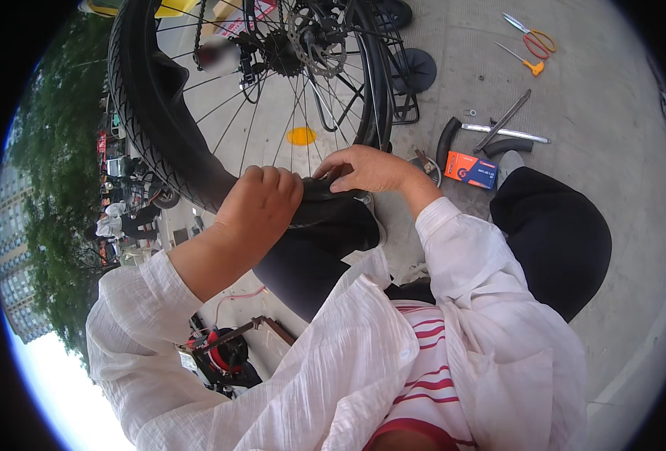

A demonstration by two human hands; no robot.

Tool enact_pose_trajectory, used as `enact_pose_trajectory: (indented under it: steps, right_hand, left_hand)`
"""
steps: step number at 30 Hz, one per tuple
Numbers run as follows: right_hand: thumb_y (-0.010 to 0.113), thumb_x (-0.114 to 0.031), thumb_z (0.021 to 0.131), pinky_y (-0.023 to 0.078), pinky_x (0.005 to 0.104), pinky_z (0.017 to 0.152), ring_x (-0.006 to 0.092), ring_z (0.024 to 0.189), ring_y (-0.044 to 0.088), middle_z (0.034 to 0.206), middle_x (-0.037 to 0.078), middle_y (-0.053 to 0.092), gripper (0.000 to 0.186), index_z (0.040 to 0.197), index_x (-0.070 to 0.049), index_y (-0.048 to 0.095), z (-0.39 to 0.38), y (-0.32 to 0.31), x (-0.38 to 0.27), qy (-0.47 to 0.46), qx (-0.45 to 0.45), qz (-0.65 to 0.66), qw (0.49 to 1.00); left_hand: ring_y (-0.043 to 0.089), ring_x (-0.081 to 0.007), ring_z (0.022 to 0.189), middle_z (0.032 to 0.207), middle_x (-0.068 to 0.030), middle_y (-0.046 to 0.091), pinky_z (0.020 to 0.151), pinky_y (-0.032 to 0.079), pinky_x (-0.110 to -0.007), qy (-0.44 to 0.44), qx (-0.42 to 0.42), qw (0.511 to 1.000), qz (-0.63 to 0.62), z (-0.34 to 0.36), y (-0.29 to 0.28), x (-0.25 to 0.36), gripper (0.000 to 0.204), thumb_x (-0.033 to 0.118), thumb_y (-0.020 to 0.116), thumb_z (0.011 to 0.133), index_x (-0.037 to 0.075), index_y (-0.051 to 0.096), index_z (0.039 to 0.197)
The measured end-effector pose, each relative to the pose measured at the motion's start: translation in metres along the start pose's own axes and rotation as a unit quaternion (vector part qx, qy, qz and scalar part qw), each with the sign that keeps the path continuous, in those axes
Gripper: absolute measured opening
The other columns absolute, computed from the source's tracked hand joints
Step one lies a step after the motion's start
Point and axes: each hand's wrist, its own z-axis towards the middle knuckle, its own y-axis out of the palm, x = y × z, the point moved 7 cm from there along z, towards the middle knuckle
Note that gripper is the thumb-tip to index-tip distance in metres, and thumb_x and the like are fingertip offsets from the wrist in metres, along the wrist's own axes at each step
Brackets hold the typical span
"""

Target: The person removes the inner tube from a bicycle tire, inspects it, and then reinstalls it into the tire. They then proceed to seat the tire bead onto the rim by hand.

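Note:
A black bicycle tyre (141, 113) on a spoked wheel fills the upper left, with the hub and brake disc (319, 45) near the top. My left hand (261, 203) is clenched over the tyre's lower edge, gripping it. My right hand (367, 169) presses its fingers on the tyre bead and rim just beside the left hand. Both wrists come out of white sleeves. My knee in dark trousers (551, 225) sits to the right.
On the concrete ground at the right lie an orange box (470, 170), metal tyre levers (504, 131), a curved black rubber piece (447, 139), scissors (532, 34) and an orange-handled screwdriver (527, 64). A black rack (404, 83) stands behind the wheel. Trees and parked scooters lie at far left.

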Motion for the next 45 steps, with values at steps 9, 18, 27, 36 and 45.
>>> enact_pose_trajectory:
  steps: [9, 18, 27, 36, 45]
  right_hand:
    - [0.071, -0.012, 0.084, 0.049, 0.0301, 0.083, 0.0193, 0.088, 0.066, 0.095, 0.011, 0.072, 0.025, 0.106, -0.002, 0.070, 0.016, 0.021, 0.001, -0.053, 0.043, 0.062, 0.996]
    - [0.071, -0.010, 0.082, 0.049, 0.0284, 0.083, 0.0171, 0.086, 0.065, 0.091, 0.009, 0.072, 0.022, 0.103, 0.000, 0.072, 0.034, 0.039, -0.015, -0.095, 0.038, 0.164, 0.981]
    - [0.057, -0.023, 0.097, 0.051, 0.0243, 0.073, 0.0103, 0.084, 0.064, 0.100, 0.004, 0.070, 0.025, 0.111, -0.006, 0.070, 0.024, 0.012, -0.021, -0.051, -0.008, 0.334, 0.941]
    - [0.066, -0.018, 0.090, 0.053, 0.0344, 0.068, 0.0207, 0.078, 0.067, 0.087, 0.013, 0.070, 0.025, 0.106, 0.000, 0.069, 0.037, 0.023, 0.047, 0.069, 0.083, 0.004, 0.994]
    - [0.073, -0.023, 0.084, 0.051, 0.0374, 0.074, 0.0298, 0.079, 0.068, 0.083, 0.018, 0.071, 0.023, 0.088, 0.000, 0.074, 0.044, 0.031, 0.059, 0.064, 0.208, 0.013, 0.976]
  left_hand:
    - [0.053, -0.0127, 0.083, 0.086, 0.0018, 0.050, 0.070, 0.039, -0.028, -0.032, -0.025, 0.996, -0.083, 0.002, 0.015, -0.003, 0.039, 0.024, 0.073, 0.070, 0.014, 0.058, 0.104]
    - [0.055, -0.0139, 0.086, 0.088, 0.0012, 0.052, 0.070, 0.038, -0.030, -0.029, -0.035, 0.993, -0.110, 0.000, 0.001, -0.021, 0.042, 0.023, 0.076, 0.064, 0.017, 0.059, 0.102]
    - [0.057, -0.0165, 0.090, 0.087, -0.0006, 0.057, 0.081, 0.041, -0.031, -0.048, -0.060, 0.979, -0.190, -0.009, -0.011, -0.048, 0.050, 0.026, 0.085, 0.056, 0.013, 0.064, 0.099]
    - [0.054, -0.0186, 0.091, 0.085, -0.0013, 0.054, 0.088, 0.039, -0.032, -0.052, 0.048, 0.974, -0.217, -0.022, -0.027, -0.054, 0.035, 0.016, 0.074, 0.063, 0.010, 0.066, 0.096]
    - [0.054, -0.0272, 0.114, 0.113, -0.0086, 0.060, 0.115, 0.030, -0.046, -0.129, 0.124, 0.953, -0.243, -0.041, -0.030, -0.048, 0.062, 0.011, 0.077, 0.056, 0.010, 0.063, 0.117]
